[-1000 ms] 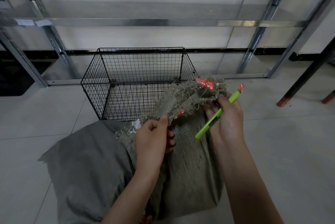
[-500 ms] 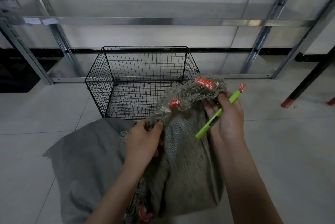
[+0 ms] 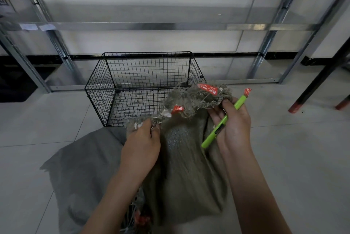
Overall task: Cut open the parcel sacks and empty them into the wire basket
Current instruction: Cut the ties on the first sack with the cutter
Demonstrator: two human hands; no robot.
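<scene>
Sack [image 3: 185, 158] top frayed open, not emptied. Left hand [image 3: 142, 143] pinches its edge; right hand [image 3: 232, 122] clamps green cutter [image 3: 223, 122] plus mouth. Wire basket [image 3: 136, 90] beyond both hands: empty.

I saw the sack [image 3: 185, 158] was coarse woven cloth, frayed at its mouth; the basket [image 3: 132, 90] was black matt wire, the cutter [image 3: 223, 122] smooth green plastic.
</scene>
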